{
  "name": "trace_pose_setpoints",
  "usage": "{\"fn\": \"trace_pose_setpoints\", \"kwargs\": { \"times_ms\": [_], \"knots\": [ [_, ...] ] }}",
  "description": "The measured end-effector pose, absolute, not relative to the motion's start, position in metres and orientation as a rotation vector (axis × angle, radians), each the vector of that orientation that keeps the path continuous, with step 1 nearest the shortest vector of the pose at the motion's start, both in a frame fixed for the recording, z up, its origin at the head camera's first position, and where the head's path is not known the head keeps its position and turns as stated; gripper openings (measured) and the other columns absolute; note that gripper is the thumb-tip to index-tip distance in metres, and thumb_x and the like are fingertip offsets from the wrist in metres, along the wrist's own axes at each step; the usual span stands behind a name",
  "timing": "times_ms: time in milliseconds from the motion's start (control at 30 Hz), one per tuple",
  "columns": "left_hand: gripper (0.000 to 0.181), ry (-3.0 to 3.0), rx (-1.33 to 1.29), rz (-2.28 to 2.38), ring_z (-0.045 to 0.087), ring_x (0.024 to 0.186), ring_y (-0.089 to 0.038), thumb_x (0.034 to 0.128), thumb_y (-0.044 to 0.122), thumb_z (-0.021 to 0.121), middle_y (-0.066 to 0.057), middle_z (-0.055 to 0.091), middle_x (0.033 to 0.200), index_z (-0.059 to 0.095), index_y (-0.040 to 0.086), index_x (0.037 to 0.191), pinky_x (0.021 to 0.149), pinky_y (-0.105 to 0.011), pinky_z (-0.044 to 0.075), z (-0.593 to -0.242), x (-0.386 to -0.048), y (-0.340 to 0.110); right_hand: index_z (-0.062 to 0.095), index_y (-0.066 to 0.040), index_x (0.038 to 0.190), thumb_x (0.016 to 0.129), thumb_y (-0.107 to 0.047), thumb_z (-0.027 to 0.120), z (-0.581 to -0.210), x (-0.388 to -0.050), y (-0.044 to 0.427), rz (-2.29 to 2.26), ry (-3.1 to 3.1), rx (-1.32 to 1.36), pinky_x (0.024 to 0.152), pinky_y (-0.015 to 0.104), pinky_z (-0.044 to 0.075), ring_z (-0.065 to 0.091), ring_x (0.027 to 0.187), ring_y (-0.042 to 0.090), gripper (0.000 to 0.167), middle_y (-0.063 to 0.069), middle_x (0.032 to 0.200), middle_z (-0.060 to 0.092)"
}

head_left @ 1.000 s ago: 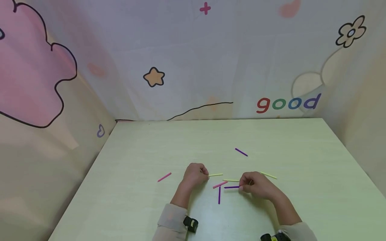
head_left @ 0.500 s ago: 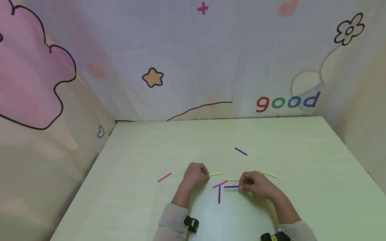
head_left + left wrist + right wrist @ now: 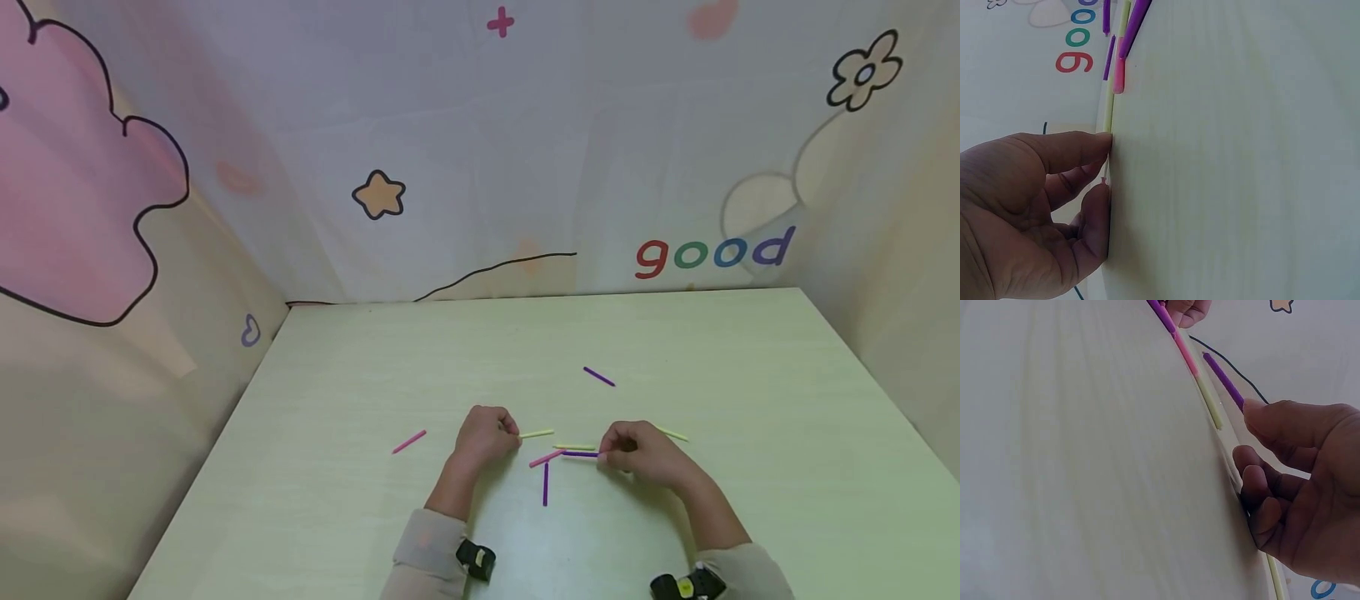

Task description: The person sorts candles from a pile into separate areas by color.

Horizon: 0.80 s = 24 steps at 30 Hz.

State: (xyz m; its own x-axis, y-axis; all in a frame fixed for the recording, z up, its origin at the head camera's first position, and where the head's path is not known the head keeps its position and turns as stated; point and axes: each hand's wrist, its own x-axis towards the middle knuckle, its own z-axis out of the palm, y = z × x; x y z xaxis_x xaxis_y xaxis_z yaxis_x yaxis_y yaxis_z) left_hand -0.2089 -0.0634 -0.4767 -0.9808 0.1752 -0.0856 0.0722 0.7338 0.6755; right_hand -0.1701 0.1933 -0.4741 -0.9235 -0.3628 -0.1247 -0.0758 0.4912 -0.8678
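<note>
In the head view my left hand [image 3: 487, 435] holds the left end of a thin yellow-green stick [image 3: 537, 433] at the table surface. My right hand [image 3: 641, 452] pinches the right end of a purple stick [image 3: 580, 454], and its thumb covers that end in the right wrist view. The purple stick's left tip is by a pink stick [image 3: 546, 458]. Just beyond it lies another yellow-green stick [image 3: 574, 447]. A second purple stick [image 3: 546, 484] points toward me below the pink one.
A pink stick [image 3: 408, 442] lies to the left of my left hand. Farther back is a purple stick [image 3: 599, 377]. Behind my right hand a yellow-green stick [image 3: 673, 434] is partly hidden. A printed cloth [image 3: 465, 150] stands along the back of the pale table [image 3: 337, 350].
My right hand has shifted slightly away from me, carrying the purple stick from apart to beside the pink stick's right end. My left hand stays in place.
</note>
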Motion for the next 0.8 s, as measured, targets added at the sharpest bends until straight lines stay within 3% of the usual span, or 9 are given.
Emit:
{"fn": "trace_pose_setpoints", "kwargs": {
  "times_ms": [800],
  "knots": [
    [0.010,2.785,0.199,1.102,0.044,0.070,-0.015,0.0740,0.010,0.073,-0.001,0.049,0.073,0.064,0.012,0.070,0.057,-0.028,0.036,-0.4812,-0.2080,-0.0643,0.060,-0.002,0.084,0.086,-0.006,0.064,-0.4774,-0.1726,0.1879,-1.370,2.522,-0.276,0.055,0.030,0.041,0.047,0.065,0.019,0.006,0.003,0.072,0.052]
  ]
}}
